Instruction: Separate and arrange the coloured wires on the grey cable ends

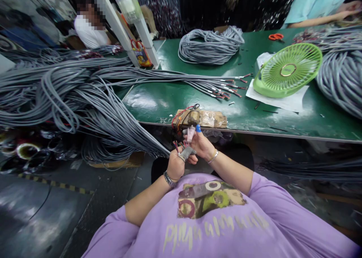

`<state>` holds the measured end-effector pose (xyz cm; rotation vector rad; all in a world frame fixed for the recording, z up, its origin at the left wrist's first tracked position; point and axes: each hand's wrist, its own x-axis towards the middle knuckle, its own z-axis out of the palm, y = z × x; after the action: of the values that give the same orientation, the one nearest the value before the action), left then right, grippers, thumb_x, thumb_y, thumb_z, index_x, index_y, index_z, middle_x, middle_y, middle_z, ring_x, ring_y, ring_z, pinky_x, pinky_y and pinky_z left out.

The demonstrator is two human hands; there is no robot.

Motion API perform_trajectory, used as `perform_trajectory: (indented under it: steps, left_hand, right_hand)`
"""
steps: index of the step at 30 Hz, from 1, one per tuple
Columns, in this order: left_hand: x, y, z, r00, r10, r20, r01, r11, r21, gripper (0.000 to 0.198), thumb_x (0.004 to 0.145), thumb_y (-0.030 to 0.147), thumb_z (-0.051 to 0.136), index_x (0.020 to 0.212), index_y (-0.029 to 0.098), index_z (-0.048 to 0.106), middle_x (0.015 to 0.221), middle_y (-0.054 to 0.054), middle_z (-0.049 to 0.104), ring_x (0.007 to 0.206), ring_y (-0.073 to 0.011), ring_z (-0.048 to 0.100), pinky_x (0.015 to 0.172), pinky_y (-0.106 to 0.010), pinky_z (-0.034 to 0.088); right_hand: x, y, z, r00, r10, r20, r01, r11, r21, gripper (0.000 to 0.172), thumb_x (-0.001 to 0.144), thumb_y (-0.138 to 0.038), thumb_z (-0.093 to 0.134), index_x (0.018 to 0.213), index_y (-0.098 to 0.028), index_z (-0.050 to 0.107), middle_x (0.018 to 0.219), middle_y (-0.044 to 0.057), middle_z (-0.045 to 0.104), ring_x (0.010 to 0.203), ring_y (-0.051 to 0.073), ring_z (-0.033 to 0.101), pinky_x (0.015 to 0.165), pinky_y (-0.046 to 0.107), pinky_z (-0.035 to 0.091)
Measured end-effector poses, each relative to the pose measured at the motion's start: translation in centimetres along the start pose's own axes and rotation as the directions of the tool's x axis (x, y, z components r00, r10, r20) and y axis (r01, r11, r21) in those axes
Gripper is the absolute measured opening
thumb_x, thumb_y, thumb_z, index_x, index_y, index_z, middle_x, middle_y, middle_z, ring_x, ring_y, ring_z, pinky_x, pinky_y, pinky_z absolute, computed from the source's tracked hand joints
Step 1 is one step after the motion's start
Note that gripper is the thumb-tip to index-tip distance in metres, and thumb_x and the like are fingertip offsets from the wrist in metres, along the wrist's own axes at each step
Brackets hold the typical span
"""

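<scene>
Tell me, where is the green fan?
In the head view the green fan sits on the right side of the green table, on white paper, between the stripped cable ends and a big grey cable coil.

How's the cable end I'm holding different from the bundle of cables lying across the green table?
The cable end is one cable, gripped in the left hand with the right hand at its wires; the bundle is many cables lying untouched on the table. The held end points up; the bundle's ends point sideways towards the green fan. Both are grey with coloured wires showing at the tip.
</scene>
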<state>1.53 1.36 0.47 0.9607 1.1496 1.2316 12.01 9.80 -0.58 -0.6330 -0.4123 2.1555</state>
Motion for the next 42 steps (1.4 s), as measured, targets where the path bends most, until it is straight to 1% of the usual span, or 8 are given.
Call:
perform_trajectory:
  steps: [3,6,10,13,20,28,38,42]
  left_hand:
    - [-0.7,0.2,-0.1,1.000,0.018,-0.011,-0.017,1.000,0.012,0.032,0.079,0.045,0.064,0.075,0.013,0.065,0.061,-0.006,0.070,0.051,-0.0155,0.065,0.051,-0.025,0.052]
    - [-0.9,0.3,-0.1,0.998,0.031,-0.055,-0.031,0.999,0.008,0.032,0.077,0.046,0.064,0.072,0.014,0.065,0.060,-0.005,0.070,0.050,-0.0157,0.065,0.050,-0.026,0.053]
    - [-0.6,0.5,0.2,0.995,0.051,-0.086,-0.053,0.998,-0.015,0.030,0.078,0.044,0.065,0.074,0.014,0.065,0.059,-0.005,0.070,0.049,-0.0154,0.065,0.050,-0.026,0.053]
    - [-0.3,0.6,0.3,0.995,0.049,-0.089,-0.052,0.998,-0.028,0.029,0.079,0.042,0.064,0.076,0.014,0.065,0.060,-0.005,0.070,0.051,-0.0156,0.065,0.051,-0.026,0.054]
    - [0.2,0.7,0.5,0.996,-0.001,-0.091,0.000,1.000,-0.008,0.033,0.077,0.046,0.063,0.078,0.013,0.065,0.062,-0.006,0.071,0.053,-0.0171,0.067,0.052,-0.027,0.054]
    - [0.3,-0.2,0.2,0.996,-0.019,-0.083,0.018,1.000,-0.015,0.028,0.077,0.042,0.065,0.071,0.015,0.059,0.060,-0.004,0.070,0.052,-0.0162,0.066,0.052,-0.025,0.053]
    - [0.0,0.2,0.0,0.996,-0.014,-0.089,0.013,1.000,-0.009,0.030,0.077,0.044,0.064,0.075,0.014,0.062,0.060,-0.005,0.070,0.053,-0.0163,0.066,0.052,-0.025,0.052]
    - [-0.7,0.2,-0.5,0.998,0.003,-0.063,-0.004,1.000,-0.011,0.029,0.079,0.042,0.064,0.076,0.013,0.064,0.061,-0.005,0.070,0.050,-0.0150,0.064,0.050,-0.025,0.051]
  right_hand:
    - [-0.2,-0.2,-0.3,0.998,0.038,0.059,-0.037,0.999,-0.006,0.055,0.084,-0.068,0.046,0.088,-0.017,0.065,0.076,0.004,0.064,0.056,0.010,0.052,0.053,0.022,0.044]
    - [-0.4,-0.6,-0.1,0.996,0.046,0.082,-0.041,0.997,-0.061,0.049,0.085,-0.063,0.050,0.090,-0.016,0.066,0.079,0.004,0.065,0.059,0.011,0.053,0.053,0.022,0.044]
    - [-0.7,-0.4,0.0,0.988,-0.134,0.080,0.146,0.974,-0.172,0.036,0.079,-0.050,0.067,0.085,-0.015,0.067,0.074,0.002,0.062,0.055,0.008,0.046,0.049,0.018,0.039]
    - [-0.6,0.1,-0.2,0.975,-0.217,0.049,0.223,0.954,-0.202,0.044,0.078,-0.057,0.063,0.081,-0.014,0.067,0.070,0.002,0.059,0.054,0.007,0.044,0.048,0.019,0.038]
    - [0.0,-0.1,0.2,0.999,0.003,0.032,0.000,0.997,-0.082,0.050,0.080,-0.064,0.057,0.084,-0.015,0.065,0.072,0.004,0.062,0.053,0.010,0.048,0.046,0.022,0.041]
    - [0.2,0.0,0.7,0.995,-0.069,-0.070,0.066,0.997,-0.048,0.046,0.076,-0.061,0.064,0.076,-0.015,0.063,0.066,0.001,0.060,0.051,0.009,0.048,0.046,0.021,0.037]
    - [-0.6,0.2,0.5,1.000,-0.020,-0.004,0.020,1.000,-0.008,0.056,0.077,-0.071,0.053,0.077,-0.015,0.062,0.065,0.001,0.058,0.051,0.009,0.045,0.047,0.020,0.037]
    - [-1.2,-0.1,-0.7,0.998,0.005,-0.070,-0.006,1.000,-0.013,0.054,0.079,-0.068,0.054,0.074,-0.015,0.060,0.065,0.000,0.058,0.052,0.008,0.046,0.049,0.020,0.037]
